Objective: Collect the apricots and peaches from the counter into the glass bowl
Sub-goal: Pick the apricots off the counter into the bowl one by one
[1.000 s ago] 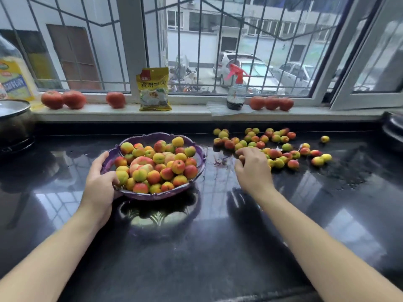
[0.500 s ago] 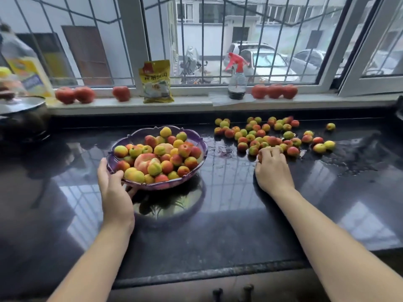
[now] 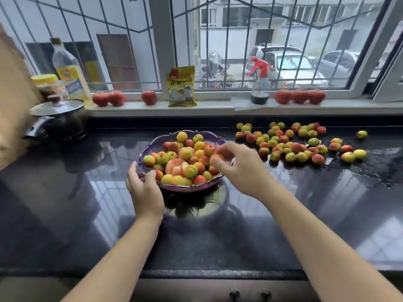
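Note:
A purple-tinted glass bowl (image 3: 205, 136) heaped with apricots and one larger peach (image 3: 175, 166) stands on the black counter. My left hand (image 3: 145, 188) grips the bowl's near-left rim. Over the bowl's right side, my right hand (image 3: 236, 165) holds an apricot (image 3: 216, 159) in curled fingers. Several loose apricots (image 3: 292, 144) lie scattered on the wet counter to the right of the bowl.
On the windowsill stand tomatoes (image 3: 109, 98), a yellow packet (image 3: 181, 86) and a spray bottle (image 3: 260, 83). A lidded pot (image 3: 58, 115), an oil bottle (image 3: 69, 70) and a jar sit at the far left. The counter's front edge (image 3: 218, 274) runs below my arms.
My right hand left the loose fruit and moved left over the bowl with an apricot in it. The left hand stayed on the bowl's rim. The view shifted left.

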Available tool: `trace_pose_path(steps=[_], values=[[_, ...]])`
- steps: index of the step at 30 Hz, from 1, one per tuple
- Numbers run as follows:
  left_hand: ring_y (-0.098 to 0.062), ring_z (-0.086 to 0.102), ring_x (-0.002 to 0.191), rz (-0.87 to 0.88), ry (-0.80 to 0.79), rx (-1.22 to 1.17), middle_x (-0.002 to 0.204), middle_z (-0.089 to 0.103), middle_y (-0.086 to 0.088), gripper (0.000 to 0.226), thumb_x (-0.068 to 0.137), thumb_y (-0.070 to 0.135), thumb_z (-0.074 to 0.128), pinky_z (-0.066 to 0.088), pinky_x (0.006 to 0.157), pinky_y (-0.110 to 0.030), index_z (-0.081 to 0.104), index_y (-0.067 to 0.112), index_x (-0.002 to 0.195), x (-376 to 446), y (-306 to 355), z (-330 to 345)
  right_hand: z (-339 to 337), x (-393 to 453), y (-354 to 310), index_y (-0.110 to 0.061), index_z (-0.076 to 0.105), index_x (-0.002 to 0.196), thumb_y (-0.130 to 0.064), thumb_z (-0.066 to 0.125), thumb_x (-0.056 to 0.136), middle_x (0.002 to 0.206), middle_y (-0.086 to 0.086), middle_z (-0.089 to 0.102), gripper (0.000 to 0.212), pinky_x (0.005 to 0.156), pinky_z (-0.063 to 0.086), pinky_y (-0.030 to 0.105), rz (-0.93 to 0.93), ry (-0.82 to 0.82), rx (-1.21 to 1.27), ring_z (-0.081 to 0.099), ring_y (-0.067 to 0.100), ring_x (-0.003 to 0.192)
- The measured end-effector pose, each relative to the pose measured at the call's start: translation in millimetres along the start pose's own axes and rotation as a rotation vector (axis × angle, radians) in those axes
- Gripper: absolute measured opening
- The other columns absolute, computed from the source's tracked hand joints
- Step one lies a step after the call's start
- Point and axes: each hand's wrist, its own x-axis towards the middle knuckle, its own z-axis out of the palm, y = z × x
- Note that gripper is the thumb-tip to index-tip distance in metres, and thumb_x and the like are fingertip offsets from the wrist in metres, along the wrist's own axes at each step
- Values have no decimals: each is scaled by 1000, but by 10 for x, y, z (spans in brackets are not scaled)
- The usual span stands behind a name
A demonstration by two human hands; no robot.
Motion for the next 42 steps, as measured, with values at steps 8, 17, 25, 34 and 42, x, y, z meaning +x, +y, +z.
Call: trace_pose_path(steps=[8,17,25,34,42], values=[[-20,53,140,-56,-95,-36,158,50,5,85,82,46,53,49,114,-51,32,36,163,100,-104,-50,224,171,-76,-29,70,103,-37,51,93,101,-4,68,23,96,47,43,110,-227,-387,56,21,99],[-17,60,133,-35,-111,-43,144,62,13,77,79,51,53,50,114,-50,44,42,155,172,-211,-37,-161,344,1193,-5,69,109,-7,54,92,109,15,64,22,89,46,40,246,458,-310,58,35,102],[-15,67,122,-26,-96,-93,117,74,21,38,88,32,54,55,107,-47,66,62,108,205,-237,-29,-156,299,1522,-9,58,120,-26,56,98,126,19,48,28,91,46,49,548,308,-519,44,41,120],[-16,66,125,-30,-113,-122,129,67,14,42,88,32,53,56,107,-46,54,51,125,151,-180,-25,-119,314,1457,-7,58,110,-24,64,96,113,17,60,24,76,43,38,529,374,-538,57,38,104],[-16,64,127,-41,-101,-111,133,66,13,49,88,35,53,54,109,-48,54,48,135,148,-177,-5,-152,177,626,-22,64,121,-22,68,96,104,-13,66,25,80,51,12,41,218,251,63,0,94]])
